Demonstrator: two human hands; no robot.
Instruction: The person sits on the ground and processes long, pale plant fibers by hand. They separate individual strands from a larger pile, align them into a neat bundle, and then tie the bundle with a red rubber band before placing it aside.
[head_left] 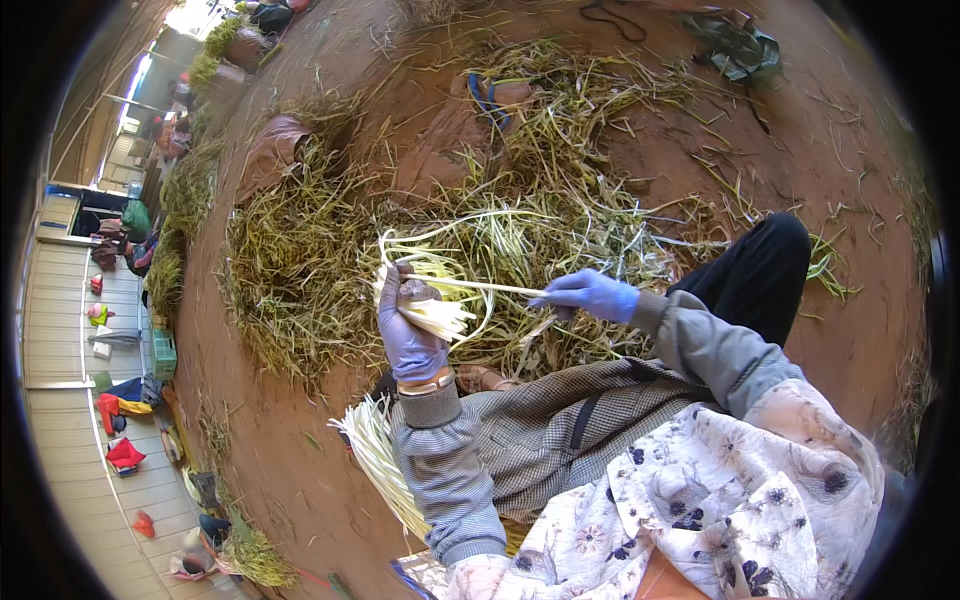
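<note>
Stalks fill the middle of the view: a bundle of pale, whitish-yellow peeled plant stalks (438,312) stands gripped in the left hand (408,330), which wears a purple-blue glove and is closed around the bundle's lower part, fingers wrapped tight, the tops fanning out above the fist. The right hand (590,293), gloved the same way, is pinched shut on the end of a single long thin pale stalk (490,287) that stretches across to the bundle. Behind both hands lies a broad heap of green and straw-coloured plant trimmings (300,260) on the reddish-brown dirt floor (860,330). Below the left forearm a second sheaf of cleaned white stalks (385,465) rests on the ground beside the person's grey checked lap. A blue sandal (487,97) lies at the heap's far edge.
</note>
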